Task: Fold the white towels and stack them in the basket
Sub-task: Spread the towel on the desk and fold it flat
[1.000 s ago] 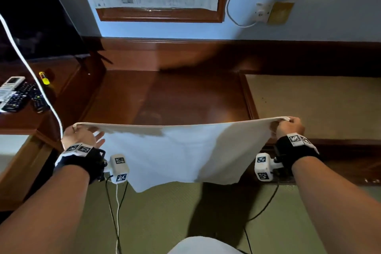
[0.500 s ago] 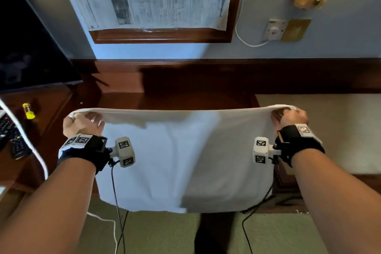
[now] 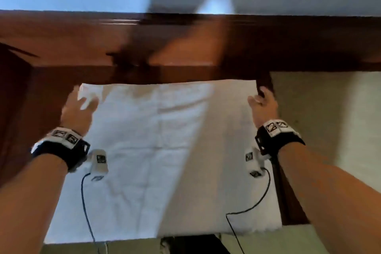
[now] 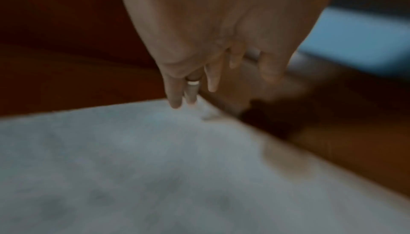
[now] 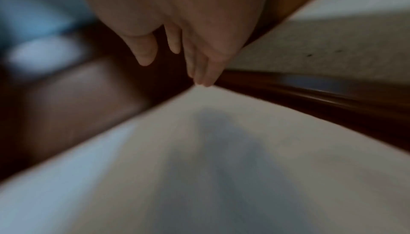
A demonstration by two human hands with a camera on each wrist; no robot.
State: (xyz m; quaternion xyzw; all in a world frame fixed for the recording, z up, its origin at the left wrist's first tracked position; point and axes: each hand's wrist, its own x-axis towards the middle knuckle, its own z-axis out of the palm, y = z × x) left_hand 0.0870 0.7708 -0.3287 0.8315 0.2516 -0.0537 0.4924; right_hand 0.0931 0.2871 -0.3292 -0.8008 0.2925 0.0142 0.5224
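Left hand [image 3: 77, 109] and right hand [image 3: 262, 105] both slack, fingers straight, tips at the far corners of the towel [image 3: 156, 150]. White, lightly creased (half in shadow), spread flat on the dark wooden desk [image 3: 82, 47], near edge overhanging.

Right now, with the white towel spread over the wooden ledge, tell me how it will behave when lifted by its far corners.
The white towel will probably flop and sag, since it lies flat with soft creases and drapes over the near edge. It looks thin, so likely light. On the polished wooden ledge it may slide when tugged.
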